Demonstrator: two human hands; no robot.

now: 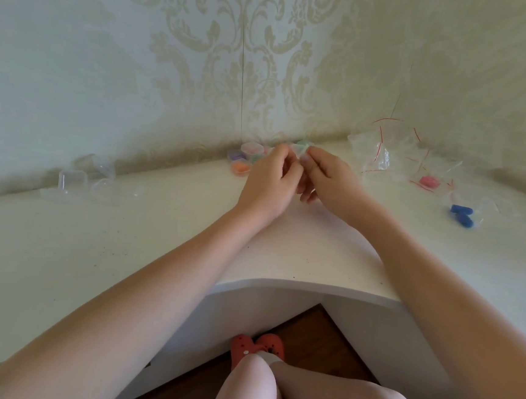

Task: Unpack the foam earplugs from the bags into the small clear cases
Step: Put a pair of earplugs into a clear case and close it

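Nearest the viewer, bare knees are showing over a dark brown wooden floor, with a pair of red-orange perforated clogs resting on it under the curved front edge of the white, lightly speckled bench.

Two bare forearms are reaching across the bench toward its far corner. There the left hand and the right hand are meeting, the fingers of both curled in and pinching a small clear plastic case between them; what it is holding is too blurred to tell, beyond a hint of green at its top.

Near the bench's left edge, against the wall, a cluster of empty clear square plastic cases is sitting, some with lids hanging open. Just beyond the hands, in the far corner, a group of small clear cases with coloured foam earplugs inside is lying, orange, purple and green showing through.

Toward the right edge, a pair of dark blue foam earplugs is lying inside clear plastic, with a pink foam earplug in a red-striped clear zip bag just behind. Farther back, a heap of crumpled clear zip bags with red seal lines is leaning near the wall.

Pale green wallpaper with a cream damask pattern is covering both walls of the corner.
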